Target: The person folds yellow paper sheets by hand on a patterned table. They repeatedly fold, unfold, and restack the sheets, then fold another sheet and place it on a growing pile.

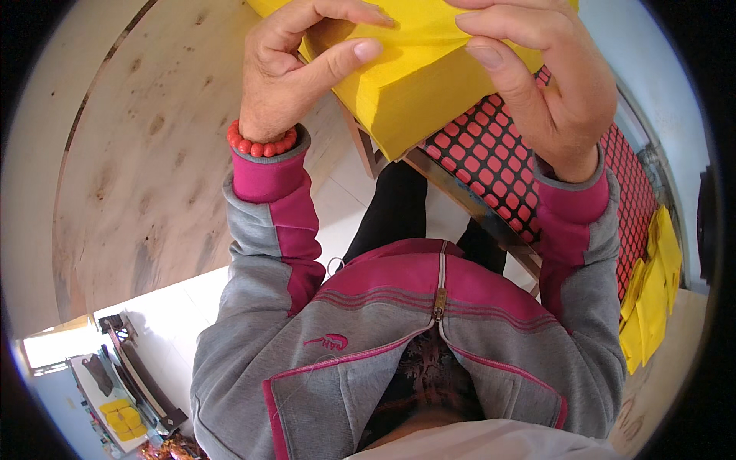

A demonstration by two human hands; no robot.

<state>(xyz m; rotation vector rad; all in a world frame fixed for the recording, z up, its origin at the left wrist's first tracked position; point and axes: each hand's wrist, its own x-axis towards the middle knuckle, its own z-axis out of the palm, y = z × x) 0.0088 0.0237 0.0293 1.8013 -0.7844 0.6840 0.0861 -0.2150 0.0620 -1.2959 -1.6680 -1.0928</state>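
"Yellow sheet material: location?"

"One thick stack (pixel 429 100), at one o'clock, overlapping the red-and-black patterned bench (pixel 498 149) in view. Loose yellow pieces (pixel 652 295) lie between three and four o'clock."

"Condition of the fingers?"

"Left hand (pixel 276 69), at eleven o'clock: thumb and forefinger apart, over the stack. Right hand (pixel 563 92), at two o'clock: thumb and forefinger beside a crease in the top layer; whether they pinch it, I cannot tell."

"Step in hand, in your judgement?"

"Handling the uppermost layer, probably separating or straightening it."

"What does the next move call for?"

"In my judgement, a light pinch on a single edge at two o'clock, the left hand steadying the layers beneath. Thin layers may cling together."
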